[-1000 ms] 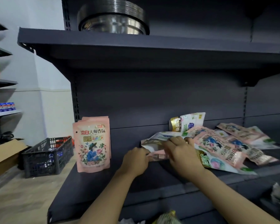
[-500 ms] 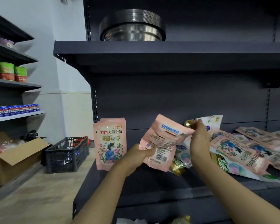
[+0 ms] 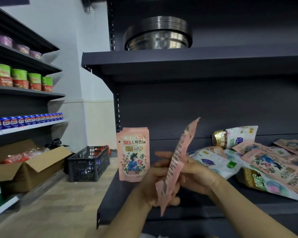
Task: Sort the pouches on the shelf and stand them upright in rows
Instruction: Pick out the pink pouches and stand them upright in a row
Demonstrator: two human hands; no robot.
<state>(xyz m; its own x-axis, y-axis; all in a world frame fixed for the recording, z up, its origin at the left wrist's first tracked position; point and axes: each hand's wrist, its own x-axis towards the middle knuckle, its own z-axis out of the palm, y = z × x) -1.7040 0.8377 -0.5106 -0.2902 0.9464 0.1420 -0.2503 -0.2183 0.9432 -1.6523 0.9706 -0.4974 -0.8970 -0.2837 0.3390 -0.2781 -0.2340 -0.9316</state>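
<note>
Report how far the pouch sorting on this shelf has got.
Done: a short row of pink floral pouches stands upright at the dark shelf's left end. In hand: the left hand and right hand hold one pink pouch edge-on. Left: a mixed heap of pink, white and gold pouches lies flat on the right, unsorted.

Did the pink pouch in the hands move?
Yes. The flat pink plastic pouch left the pile of pouches, rising and shifting left toward the standing pink pouches.
</note>
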